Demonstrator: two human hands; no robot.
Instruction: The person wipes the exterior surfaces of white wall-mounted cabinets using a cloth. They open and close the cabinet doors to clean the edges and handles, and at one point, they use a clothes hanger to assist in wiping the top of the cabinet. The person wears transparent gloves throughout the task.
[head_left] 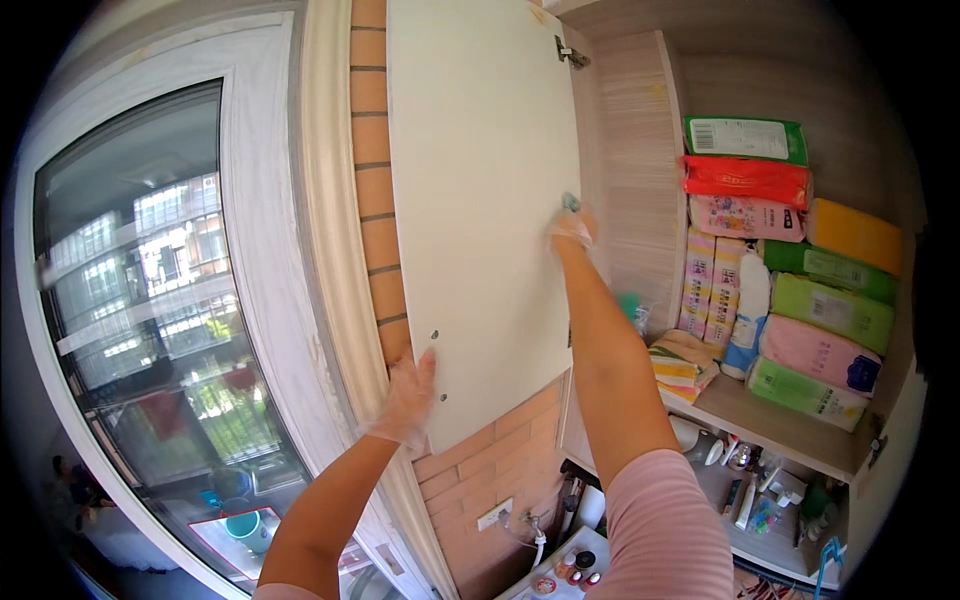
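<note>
A cream cabinet door [485, 190] hangs open in front of me, with a metal hinge [571, 53] near its top right. My left hand [405, 395], in a clear plastic glove, grips the door's lower left edge, close to two small screw holes. Its thumb side lies on the door's face, and the other fingers are mostly hidden. My right hand [576, 230], also in a clear glove, is at the door's right edge. It is closed on a small grey-green piece, perhaps a cloth, too blurred to name for sure.
Right of the door, a wooden cabinet shelf [790, 440] holds stacked tissue packs [830, 310] and folded cloths [685, 362]. Toiletries [765, 500] crowd the compartment below. On the left stands a white-framed glass door [150, 300]. A wall tap [535, 522] and small bottles [575, 570] are lower down.
</note>
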